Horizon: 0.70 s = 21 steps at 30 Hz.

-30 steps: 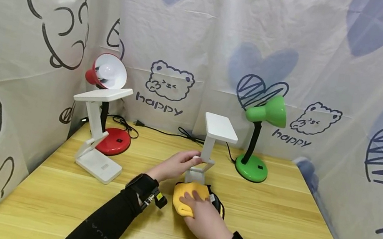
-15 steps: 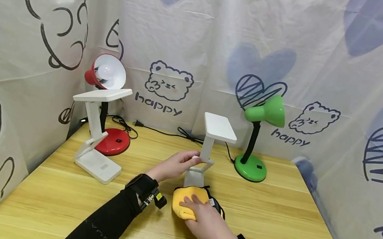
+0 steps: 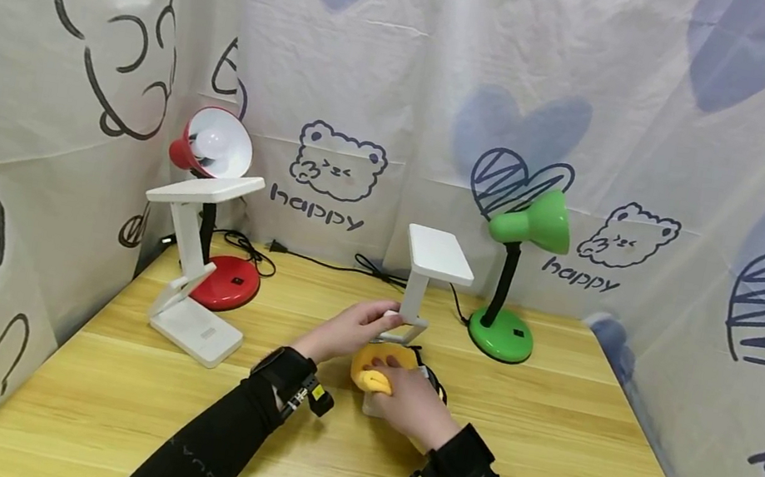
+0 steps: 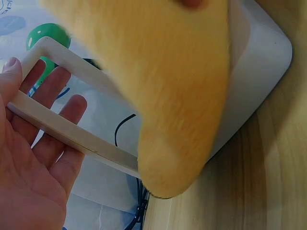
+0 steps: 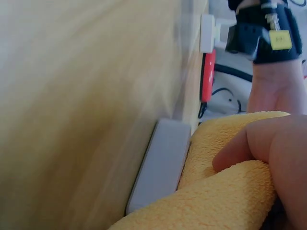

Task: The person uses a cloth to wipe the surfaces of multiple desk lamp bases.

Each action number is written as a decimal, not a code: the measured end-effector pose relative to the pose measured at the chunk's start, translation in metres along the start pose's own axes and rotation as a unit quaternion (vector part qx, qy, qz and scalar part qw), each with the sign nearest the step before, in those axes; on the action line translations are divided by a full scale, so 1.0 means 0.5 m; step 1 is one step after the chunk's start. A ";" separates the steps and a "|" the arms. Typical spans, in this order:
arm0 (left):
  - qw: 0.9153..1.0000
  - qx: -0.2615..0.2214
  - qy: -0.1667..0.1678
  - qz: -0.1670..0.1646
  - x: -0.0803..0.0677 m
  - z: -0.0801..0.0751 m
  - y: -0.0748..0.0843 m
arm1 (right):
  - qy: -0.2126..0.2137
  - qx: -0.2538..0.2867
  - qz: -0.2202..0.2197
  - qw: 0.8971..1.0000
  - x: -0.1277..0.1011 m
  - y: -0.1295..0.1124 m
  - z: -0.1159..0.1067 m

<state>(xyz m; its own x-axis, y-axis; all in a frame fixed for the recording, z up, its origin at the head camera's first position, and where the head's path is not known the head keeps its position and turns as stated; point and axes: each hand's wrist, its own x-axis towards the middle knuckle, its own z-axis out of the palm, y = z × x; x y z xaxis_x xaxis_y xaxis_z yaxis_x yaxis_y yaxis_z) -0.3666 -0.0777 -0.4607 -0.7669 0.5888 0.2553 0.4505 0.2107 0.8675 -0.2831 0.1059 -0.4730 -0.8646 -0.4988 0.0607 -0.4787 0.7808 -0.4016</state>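
A white folding desk lamp (image 3: 440,255) stands at the middle of the wooden table. My left hand (image 3: 342,333) holds the lower frame of its arm, thumb on one side and fingers on the other, as the left wrist view shows. My right hand (image 3: 418,407) grips a folded yellow cloth (image 3: 376,379) and presses it onto the lamp's base. Most of the base is hidden under the cloth; one end of the base (image 5: 160,165) shows in the right wrist view. A dark edging and a black loop hang from the cloth's far side.
Another white folding lamp (image 3: 196,330) stands at left, before a red lamp (image 3: 228,283). A green lamp (image 3: 501,334) stands at back right. Black cables (image 3: 377,271) lie along the back edge, against a printed curtain (image 3: 359,57).
My right hand drew the cloth slightly toward me, then moved it back up over the lamp's base, so the base's near end now shows. My left hand has stayed on the lamp.
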 end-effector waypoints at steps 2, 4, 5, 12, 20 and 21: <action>1.000 0.003 0.001 0.006 0.001 0.000 0.000 | 0.016 -0.013 -0.017 1.000 0.015 0.004 0.000; 1.000 0.002 0.000 0.012 0.002 0.000 0.000 | 0.036 -0.025 -0.030 0.999 0.030 0.008 0.002; 1.000 0.000 -0.002 0.014 0.002 0.000 0.000 | 0.045 -0.029 -0.034 0.998 0.037 0.011 0.003; 1.000 0.000 0.004 0.001 0.001 -0.001 0.001 | 0.059 -0.043 -0.039 0.997 0.057 0.024 0.008; 1.000 0.007 0.007 -0.014 -0.001 0.000 0.004 | -0.017 -0.008 0.007 1.000 -0.005 0.019 -0.003; 1.000 0.007 0.006 -0.014 -0.001 0.000 0.004 | -0.025 -0.007 0.006 1.000 -0.015 0.018 -0.007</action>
<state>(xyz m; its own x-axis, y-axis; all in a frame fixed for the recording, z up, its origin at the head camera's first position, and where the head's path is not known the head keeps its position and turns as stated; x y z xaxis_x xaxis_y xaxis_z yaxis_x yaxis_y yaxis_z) -0.3654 -0.0777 -0.4590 -0.7841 0.5740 0.2361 0.4353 0.2376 0.8684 -0.2814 0.1180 -0.4739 -0.8613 -0.5079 0.0104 -0.4714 0.7914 -0.3892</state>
